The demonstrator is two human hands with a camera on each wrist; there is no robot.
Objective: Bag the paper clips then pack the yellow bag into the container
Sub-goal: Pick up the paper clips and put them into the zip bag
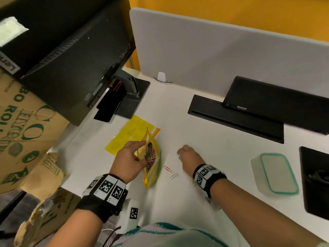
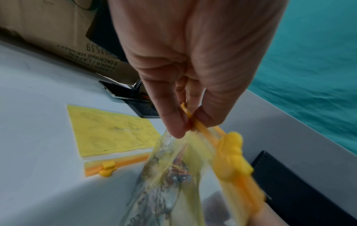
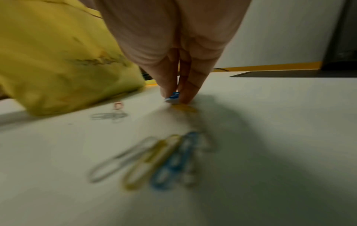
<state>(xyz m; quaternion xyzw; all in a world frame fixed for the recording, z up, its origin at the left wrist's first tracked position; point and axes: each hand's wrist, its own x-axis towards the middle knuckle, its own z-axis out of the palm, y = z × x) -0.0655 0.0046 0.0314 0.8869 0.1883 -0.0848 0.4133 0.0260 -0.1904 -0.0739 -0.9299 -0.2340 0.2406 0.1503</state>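
My left hand (image 1: pixel 132 157) pinches the orange zip edge (image 2: pixel 195 120) of a yellow zip bag (image 1: pixel 151 157) and holds its mouth wide, with many coloured paper clips (image 1: pixel 150 154) inside. My right hand (image 1: pixel 187 155) is low on the white desk (image 1: pixel 204 136), to the right of the bag, and pinches a blue paper clip (image 3: pixel 173 96) between thumb and fingertips. Loose clips lie on the desk: a red one (image 1: pixel 167 168), pale ones (image 1: pixel 174 175), and a cluster of grey, yellow and blue ones (image 3: pixel 150 162) under my right wrist. A clear container with a teal-rimmed lid (image 1: pixel 275 173) sits at the right.
A second, flat yellow zip bag (image 1: pixel 128 134) lies behind the held one. A monitor on its stand (image 1: pixel 71 59) and a cardboard box (image 1: pixel 21 131) fill the left. A black cable tray (image 1: pixel 235 118), a black laptop (image 1: pixel 277 102) and a grey partition (image 1: pixel 213 50) stand at the back.
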